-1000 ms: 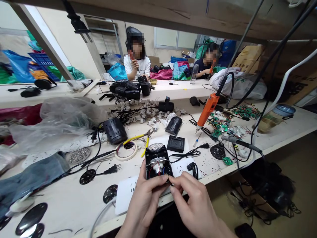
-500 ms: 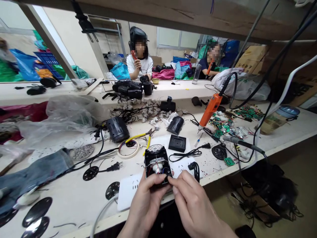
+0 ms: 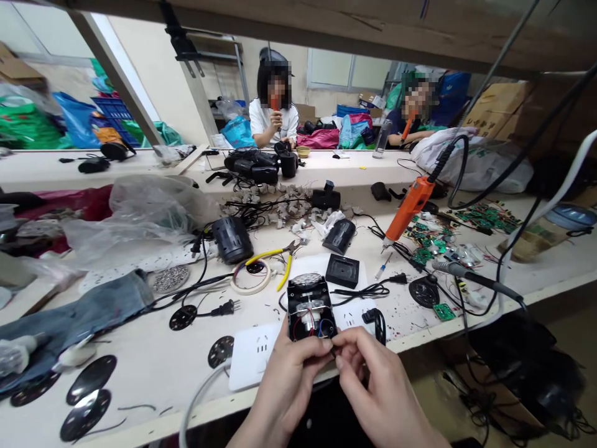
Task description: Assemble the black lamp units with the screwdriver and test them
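Observation:
Near the bench's front edge, my left hand (image 3: pixel 298 367) is wrapped round the lower end of an open black plastic housing (image 3: pixel 310 311). Inside the housing sit a white motor-like part, a metal strap and red and blue wires. My right hand (image 3: pixel 373 373) has its thumb and forefinger pinched at the housing's lower right corner; whatever lies between those fingertips is too small to make out. Just beyond the housing are yellow-handled pliers (image 3: pixel 283 260), a roll of tape (image 3: pixel 250 287) and a black square tray-like part (image 3: pixel 342 270).
An orange electric screwdriver (image 3: pixel 410 210) hangs over the bench at right. A soldering iron (image 3: pixel 476 281) lies near green circuit boards (image 3: pixel 489 218). White power strips (image 3: pixel 252 354) flank the housing. Black covers (image 3: pixel 232 241) stand behind. Two people sit across the bench.
The whole view has shifted, so the bench things appear further right. My left thumb has moved to the housing's lower edge, and my right fingers stay pinched at its corner.

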The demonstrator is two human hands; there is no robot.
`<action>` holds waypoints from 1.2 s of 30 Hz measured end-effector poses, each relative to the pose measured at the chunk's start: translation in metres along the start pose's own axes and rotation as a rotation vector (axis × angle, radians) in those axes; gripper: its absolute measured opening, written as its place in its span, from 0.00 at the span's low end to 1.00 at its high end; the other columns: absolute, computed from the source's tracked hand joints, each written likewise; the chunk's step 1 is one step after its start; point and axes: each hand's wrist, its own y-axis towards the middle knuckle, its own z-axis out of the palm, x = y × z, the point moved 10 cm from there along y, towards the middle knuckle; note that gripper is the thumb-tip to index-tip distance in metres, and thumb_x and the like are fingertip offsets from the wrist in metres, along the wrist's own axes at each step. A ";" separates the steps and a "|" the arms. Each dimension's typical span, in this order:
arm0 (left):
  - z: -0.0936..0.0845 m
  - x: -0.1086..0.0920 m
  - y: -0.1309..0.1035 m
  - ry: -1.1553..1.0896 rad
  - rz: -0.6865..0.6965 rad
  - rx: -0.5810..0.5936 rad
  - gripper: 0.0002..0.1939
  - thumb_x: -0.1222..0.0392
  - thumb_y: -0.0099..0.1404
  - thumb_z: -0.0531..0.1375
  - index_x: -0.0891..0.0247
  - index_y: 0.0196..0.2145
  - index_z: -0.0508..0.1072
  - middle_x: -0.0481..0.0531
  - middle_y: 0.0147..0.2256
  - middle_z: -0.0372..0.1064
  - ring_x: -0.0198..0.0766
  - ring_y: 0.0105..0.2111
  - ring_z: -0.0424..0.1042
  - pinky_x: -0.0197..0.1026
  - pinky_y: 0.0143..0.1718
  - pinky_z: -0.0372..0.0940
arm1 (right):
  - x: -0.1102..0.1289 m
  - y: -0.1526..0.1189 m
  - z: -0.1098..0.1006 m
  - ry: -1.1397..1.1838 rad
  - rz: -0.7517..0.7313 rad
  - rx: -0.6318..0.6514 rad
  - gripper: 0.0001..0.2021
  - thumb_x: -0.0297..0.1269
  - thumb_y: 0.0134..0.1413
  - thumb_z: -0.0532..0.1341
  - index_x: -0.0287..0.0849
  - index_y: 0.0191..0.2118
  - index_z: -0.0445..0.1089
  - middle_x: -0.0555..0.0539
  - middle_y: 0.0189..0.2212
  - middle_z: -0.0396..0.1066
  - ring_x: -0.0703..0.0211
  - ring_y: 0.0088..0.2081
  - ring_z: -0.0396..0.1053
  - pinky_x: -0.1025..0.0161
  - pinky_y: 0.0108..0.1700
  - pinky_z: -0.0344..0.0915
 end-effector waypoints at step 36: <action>-0.001 0.006 -0.016 0.007 -0.082 0.016 0.24 0.74 0.40 0.62 0.65 0.39 0.71 0.54 0.31 0.74 0.47 0.35 0.75 0.49 0.39 0.71 | 0.042 0.061 -0.071 -0.379 -0.498 -0.129 0.15 0.25 0.62 0.51 0.43 0.50 0.68 0.44 0.35 0.64 0.55 0.40 0.65 0.57 0.41 0.67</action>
